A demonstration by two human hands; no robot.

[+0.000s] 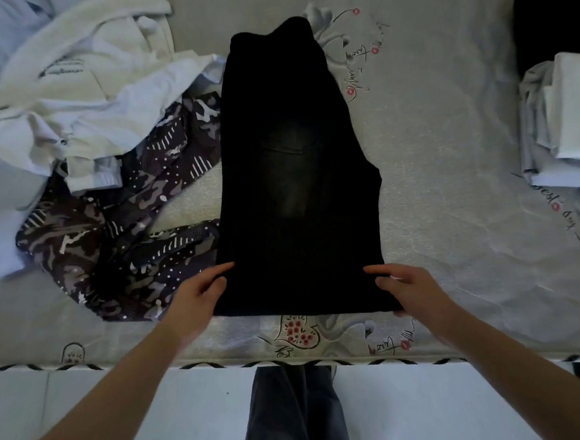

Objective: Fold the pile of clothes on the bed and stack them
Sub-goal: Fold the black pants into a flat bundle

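Note:
Black trousers point(295, 171) lie flat and lengthwise on the bed point(447, 140), folded leg on leg, near edge towards me. My left hand point(197, 295) pinches the near left corner of the trousers, thumb on top. My right hand point(406, 287) grips the near right corner, fingers curled over the edge. A loose pile sits to the left: white and pale garments point(77, 87) on top of a camouflage-patterned garment point(121, 231).
At the right edge stands a stack of folded white and grey clothes point(563, 121), with a folded black item point(552, 19) behind it. The bed's striped front edge point(223, 363) runs across below my hands. My legs show beneath it.

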